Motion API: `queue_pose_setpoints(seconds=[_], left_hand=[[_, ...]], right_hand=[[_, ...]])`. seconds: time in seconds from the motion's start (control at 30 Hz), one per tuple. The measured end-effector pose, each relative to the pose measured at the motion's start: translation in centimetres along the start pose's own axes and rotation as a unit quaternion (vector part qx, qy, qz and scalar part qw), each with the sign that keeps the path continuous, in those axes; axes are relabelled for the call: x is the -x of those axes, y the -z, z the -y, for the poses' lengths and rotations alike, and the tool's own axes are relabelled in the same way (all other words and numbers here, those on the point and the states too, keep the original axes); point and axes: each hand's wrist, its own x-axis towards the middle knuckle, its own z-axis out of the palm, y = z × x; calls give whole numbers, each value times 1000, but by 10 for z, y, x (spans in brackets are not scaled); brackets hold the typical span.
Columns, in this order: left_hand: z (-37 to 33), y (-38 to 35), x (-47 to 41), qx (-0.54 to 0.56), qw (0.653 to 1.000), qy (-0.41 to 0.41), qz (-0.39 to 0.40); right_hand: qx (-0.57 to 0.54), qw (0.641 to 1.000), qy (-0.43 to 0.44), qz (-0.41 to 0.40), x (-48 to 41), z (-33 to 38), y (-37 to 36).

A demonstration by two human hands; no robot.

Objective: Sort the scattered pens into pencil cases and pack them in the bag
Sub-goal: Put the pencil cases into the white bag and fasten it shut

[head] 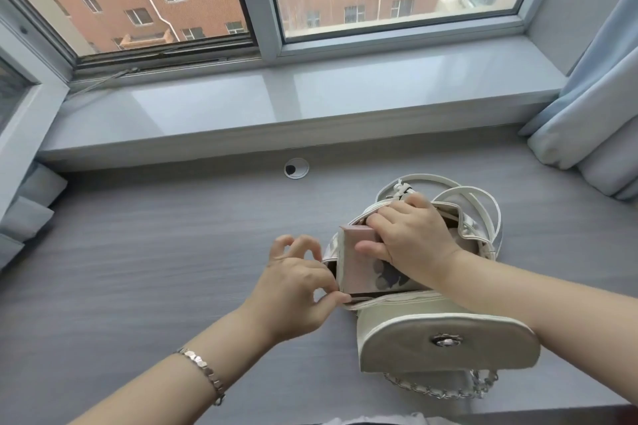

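A cream drawstring bag [414, 321] with a rounded flap and metal clasp stands on the grey desk [155, 252], its mouth open. A pink pencil case [359, 262] with a dark printed pattern sticks partly out of the mouth. My right hand [411, 238] grips the case from above, thumb on its near face and fingers over the far side. At the bag's near-left rim, my left hand [297, 283] pinches the edge between thumb and forefinger. No loose pens are in view.
The bag's straps [483, 197] loop behind it and a chain [438, 390] lies in front. A round cable grommet [296, 168] sits in the desk near the window sill [276, 103]. Curtains [587, 121] hang at the right.
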Motion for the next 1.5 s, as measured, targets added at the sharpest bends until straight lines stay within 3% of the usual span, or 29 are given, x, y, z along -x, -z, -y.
queue_pose_setpoints(seconds=[0.17, 0.43, 0.53, 0.6, 0.67, 0.77, 0.93, 1.1, 1.3, 1.4, 1.5], left_hand=[[-9, 2, -11, -15, 1000, 26, 10], [-17, 3, -20, -99, 992, 5, 80], [-6, 6, -15, 41, 997, 24, 59], [1, 16, -18, 163, 980, 104, 47], [5, 19, -22, 213, 964, 150, 59], [3, 13, -32, 147, 977, 121, 96], [1, 4, -44, 77, 988, 125, 47], [-4, 1, -38, 192, 932, 303, -50], [-8, -7, -35, 86, 965, 237, -73], [-6, -2, -54, 55, 965, 257, 1], [3, -2, -65, 49, 975, 212, 45]], right_hand=[[26, 998, -27, 45, -2, 7, 1], [-49, 973, -82, 210, 18, 19, 15], [-84, 959, -105, 248, 14, 20, 23], [-137, 939, -131, 288, 12, 18, 29], [-159, 932, -142, 294, 11, 17, 33], [-151, 930, -146, 301, 10, 21, 35], [-135, 926, -176, 305, 7, 17, 32], [-95, 920, -178, 337, 5, 18, 32], [-38, 904, -162, 394, -3, 22, 21], [-56, 906, -178, 379, -6, 20, 19], [-50, 909, -217, 352, -7, 24, 19]])
